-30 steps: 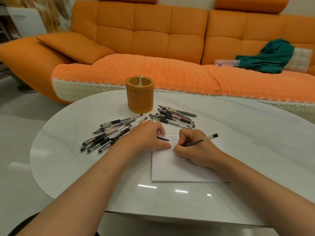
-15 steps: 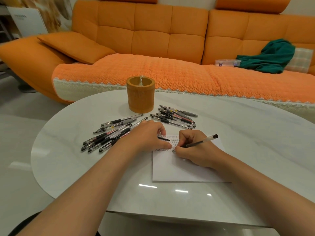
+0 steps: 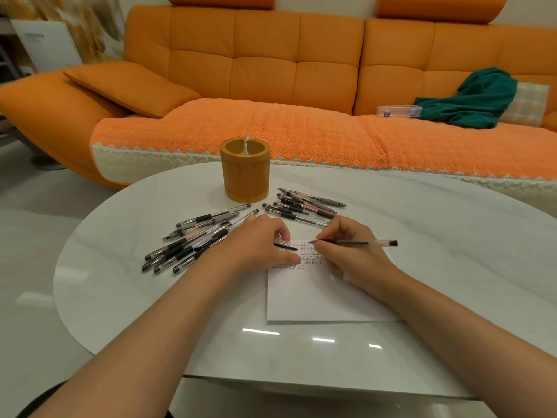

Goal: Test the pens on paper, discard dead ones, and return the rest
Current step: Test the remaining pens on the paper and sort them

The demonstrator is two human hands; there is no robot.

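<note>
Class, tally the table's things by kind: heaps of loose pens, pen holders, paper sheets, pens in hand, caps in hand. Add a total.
Pen heaps: 2 (left heap, right heap)
Pen holder: 1
Paper sheet: 1
Pen in right hand: 1
Cap in left hand: 1
Total: 6

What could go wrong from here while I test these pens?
The left pile and right pile lie close together, so tested and untested pens could get mixed. The left hand lies against the left pile and might scatter it. The right hand could smear fresh marks on the paper.
</note>
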